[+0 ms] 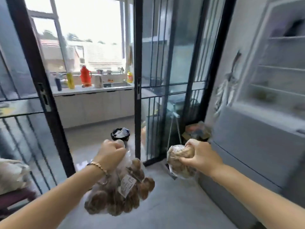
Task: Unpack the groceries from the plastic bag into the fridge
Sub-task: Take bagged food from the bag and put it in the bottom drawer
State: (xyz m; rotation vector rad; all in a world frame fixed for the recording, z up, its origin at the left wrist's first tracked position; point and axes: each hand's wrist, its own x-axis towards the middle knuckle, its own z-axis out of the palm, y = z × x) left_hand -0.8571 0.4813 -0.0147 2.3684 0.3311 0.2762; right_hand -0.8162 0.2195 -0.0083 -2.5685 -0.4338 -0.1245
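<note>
Head view, motion blur throughout. Left hand (110, 155) is fisted, its grip clamped on the gathered neck of a clear plastic bag (120, 192). The bag hangs below the fist, above the grey floor (173, 209), and is full of round brown items, too blurred to identify; a white price label (127, 184) sits on its side. A bead bracelet (99, 166) is on the left wrist.

Right hand (200, 157) has its grip closed around a wrapped brown package (179, 160), held in the air to the right of the bag and apart from it.

Fridge (257, 146) stands at right, just beside the right hand; the upper compartment is open, pale shelves (280, 68) visible, contents unclear. Lower door looks closed.

Ahead: a black-framed sliding glass door (137, 80), open. Beyond it, a black bin (120, 134) on the floor and a white bench (92, 90) under the window carrying a red flask (85, 76) and a yellow bottle (70, 80).
</note>
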